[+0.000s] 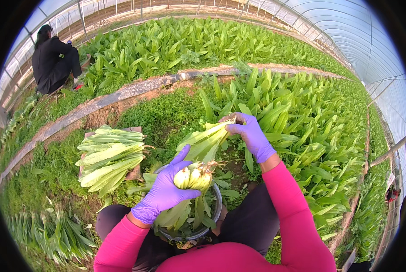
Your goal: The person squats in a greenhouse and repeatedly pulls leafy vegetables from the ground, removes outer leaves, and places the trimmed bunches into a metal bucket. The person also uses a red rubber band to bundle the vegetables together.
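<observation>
My left hand (pixel 165 190), in a purple glove, grips a bunch of leafy greens (pixel 193 178) with its pale cut stem ends up, over a bucket (pixel 218 204) between my knees. Loose leaves fill much of the bucket. In my right hand (pixel 249 134), also gloved, is a leafy green plant (pixel 206 139), pinched at its root end, its leaves pointing down to the left. Left of my hands, a stack of greens (pixel 111 156) lies on a flat board (pixel 133 174), stem ends to the right.
More bundled greens (pixel 53 233) lie on the ground at lower left. A crop bed (pixel 305 136) spreads to the right. A hose (pixel 121 95) crosses the soil ahead. Another person (pixel 53 61) in dark clothing crouches at upper left beside a container (pixel 86 61). A plastic greenhouse roof (pixel 342 30) arches above.
</observation>
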### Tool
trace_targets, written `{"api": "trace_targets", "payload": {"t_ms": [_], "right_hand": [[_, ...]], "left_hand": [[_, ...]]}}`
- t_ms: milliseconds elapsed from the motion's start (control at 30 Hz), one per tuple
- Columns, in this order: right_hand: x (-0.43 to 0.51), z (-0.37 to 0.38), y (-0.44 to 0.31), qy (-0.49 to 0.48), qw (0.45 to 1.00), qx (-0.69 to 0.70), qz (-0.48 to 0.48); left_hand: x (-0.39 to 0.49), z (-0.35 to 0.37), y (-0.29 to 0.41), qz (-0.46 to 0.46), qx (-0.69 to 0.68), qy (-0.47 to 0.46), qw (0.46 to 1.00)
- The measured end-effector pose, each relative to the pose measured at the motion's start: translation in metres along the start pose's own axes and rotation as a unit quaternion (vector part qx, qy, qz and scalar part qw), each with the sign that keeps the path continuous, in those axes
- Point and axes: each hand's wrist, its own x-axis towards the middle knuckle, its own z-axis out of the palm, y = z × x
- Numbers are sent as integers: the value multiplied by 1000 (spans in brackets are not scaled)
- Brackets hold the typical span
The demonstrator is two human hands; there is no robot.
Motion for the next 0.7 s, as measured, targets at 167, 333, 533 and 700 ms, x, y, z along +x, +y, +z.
{"api": "trace_targets", "payload": {"t_ms": [167,333,533,700], "right_hand": [[-20,25,6,-54,976,210,-34],[-22,28,22,-124,957,260,-39],[-12,35,42,-77,988,107,81],[-5,46,58,1,997,75,23]], "left_hand": [[-1,24,-1,49,357,60,931],[-4,34,-12,110,534,144,826],[0,34,-37,132,663,136,724],[3,41,-46,154,714,136,669]]}}
